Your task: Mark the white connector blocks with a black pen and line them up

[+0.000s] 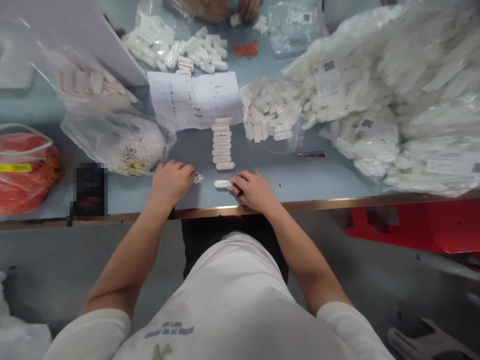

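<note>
**item 1, left hand** [172, 182]: resting on a pale blue table top [300, 180], fingers [186, 171] curled and pressed together. nearest to a small cluster of tiny white parts [197, 177], just beside the fingertips. whether it pinches anything, i cannot tell.

**item 2, right hand** [255, 191]: fingers [240, 181] curved and close together, tips just beside a white perforated connector block [223, 183], which lies flat on the table near the front edge, between the two hands. a small dark object [239, 193] shows under the fingers, too hidden to name. the grip itself cannot be told.

**item 3, row of white connector blocks** [222, 142]: stacked side by side in a straight column, directly beyond the single block.

**surroundings:** printed paper sheet [195, 100] beyond the row; clear bag of white connector blocks [270, 112] to its right; small metal snips [311, 155] on the table; large heap of bagged white parts [386, 100] at far right; loose white blocks [176, 50] and orange-red clips [246, 49] further up; red mesh bag [26, 167] at far left; blurred dark object [89, 190] beside it. a co-worker's hands [221, 10] sit at the far side of the table.
</note>
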Motion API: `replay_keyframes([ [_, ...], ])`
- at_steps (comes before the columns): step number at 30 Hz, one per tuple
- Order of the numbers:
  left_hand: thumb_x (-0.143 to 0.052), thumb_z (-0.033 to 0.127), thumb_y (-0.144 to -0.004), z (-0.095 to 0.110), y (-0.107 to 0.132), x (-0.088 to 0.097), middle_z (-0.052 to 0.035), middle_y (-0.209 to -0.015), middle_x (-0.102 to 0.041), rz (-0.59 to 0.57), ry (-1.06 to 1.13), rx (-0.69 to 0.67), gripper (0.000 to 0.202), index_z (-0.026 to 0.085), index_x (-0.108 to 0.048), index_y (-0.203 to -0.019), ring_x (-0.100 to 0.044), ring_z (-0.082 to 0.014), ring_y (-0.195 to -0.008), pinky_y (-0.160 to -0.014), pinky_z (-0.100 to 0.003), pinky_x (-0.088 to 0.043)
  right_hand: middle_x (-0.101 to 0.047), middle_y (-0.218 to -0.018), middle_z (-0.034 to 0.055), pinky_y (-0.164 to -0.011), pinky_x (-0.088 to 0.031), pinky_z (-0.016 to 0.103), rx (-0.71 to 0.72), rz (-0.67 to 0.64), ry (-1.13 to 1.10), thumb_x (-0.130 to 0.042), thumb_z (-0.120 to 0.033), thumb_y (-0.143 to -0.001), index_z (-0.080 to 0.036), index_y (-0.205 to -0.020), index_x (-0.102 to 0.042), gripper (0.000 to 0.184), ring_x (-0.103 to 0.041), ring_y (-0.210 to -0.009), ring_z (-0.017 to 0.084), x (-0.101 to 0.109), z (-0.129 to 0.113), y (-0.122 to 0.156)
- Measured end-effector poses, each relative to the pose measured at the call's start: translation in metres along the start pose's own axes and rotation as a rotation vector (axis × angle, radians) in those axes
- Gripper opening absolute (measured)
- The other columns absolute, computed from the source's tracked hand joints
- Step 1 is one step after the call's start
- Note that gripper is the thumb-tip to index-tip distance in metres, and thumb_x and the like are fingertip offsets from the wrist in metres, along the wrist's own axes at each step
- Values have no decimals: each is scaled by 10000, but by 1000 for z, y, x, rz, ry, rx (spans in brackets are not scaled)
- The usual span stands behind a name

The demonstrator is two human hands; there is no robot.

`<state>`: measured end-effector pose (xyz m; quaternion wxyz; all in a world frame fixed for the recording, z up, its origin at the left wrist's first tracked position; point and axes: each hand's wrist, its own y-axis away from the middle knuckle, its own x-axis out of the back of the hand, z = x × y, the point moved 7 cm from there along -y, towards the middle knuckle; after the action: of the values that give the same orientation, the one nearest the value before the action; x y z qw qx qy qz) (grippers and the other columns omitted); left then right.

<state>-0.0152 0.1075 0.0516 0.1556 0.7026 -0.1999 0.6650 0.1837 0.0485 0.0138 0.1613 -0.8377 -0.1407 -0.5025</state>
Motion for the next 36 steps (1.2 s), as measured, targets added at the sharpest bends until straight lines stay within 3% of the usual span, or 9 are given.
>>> replay_keyframes([
  [8, -507, 257, -885, 6, -13, -6, -89, -778, -662, -40, -7, -62, 193, 220, -667, -784, -623, -268, -817, -693, -397, -420, -665, -1046, 80, -786, -317, 329, 1, -17, 2, -368, -420, -1031, -220, -1148, -656, 370, -564, -871, 181, 1, 0, 0],
  [14, -563, 195, -792, 7, -14, 0, -52, -778, -636, 29, 185, 58, 44, 222, -597, -799, -596, -209, -753, -656, -326, -444, -671, -1044, 84, -788, -317, 331, -2, -26, -5, -380, -410, -1028, -220, -1142, -659, 356, -571, -873, 184, 2, -1, -1],
  [17, -573, 202, -798, 17, -11, 7, -23, -772, -644, 33, 335, 95, 38, 230, -590, -816, -596, -180, -741, -667, -299, -465, -675, -1044, 84, -785, -316, 331, -7, -25, 1, -382, -414, -1029, -217, -1134, -665, 360, -575, -869, 184, 2, -1, -1],
  [21, -528, 227, -865, 40, -7, 13, -19, -903, -696, -21, 444, 68, 157, 227, -653, -961, -622, -155, -804, -753, -270, -482, -674, -1037, 84, -774, -316, 331, -3, -8, 9, -371, -443, -1030, -215, -1150, -663, 389, -576, -862, 185, 2, -1, -1],
  [29, -472, 287, -952, 65, -3, -1, -49, -940, -719, -169, 410, -4, 250, 215, -686, -1060, -639, -203, -881, -763, -297, -471, -674, -1024, 84, -771, -315, 331, 7, -1, 15, -355, -459, -1030, -219, -1151, -658, 405, -570, -859, 186, -1, 2, 0],
  [31, -453, 288, -968, 69, -3, -3, -53, -945, -727, -151, 394, -34, 268, 214, -688, -1075, -633, -211, -869, -757, -310, -470, -672, -1017, 79, -772, -315, 332, 6, -1, 18, -361, -456, -1029, -222, -1154, -658, 398, -568, -851, 183, -2, 2, 0],
  [36, -440, 288, -993, 75, -2, -2, -64, -1015, -738, 16, 401, -136, 278, 201, -702, -1020, -613, -204, -889, -804, -327, -478, -666, -1012, 76, -772, -315, 329, 1, -13, 10, -376, -437, -1027, -225, -1172, -655, 379, -565, -850, 180, 1, 1, -1],
])
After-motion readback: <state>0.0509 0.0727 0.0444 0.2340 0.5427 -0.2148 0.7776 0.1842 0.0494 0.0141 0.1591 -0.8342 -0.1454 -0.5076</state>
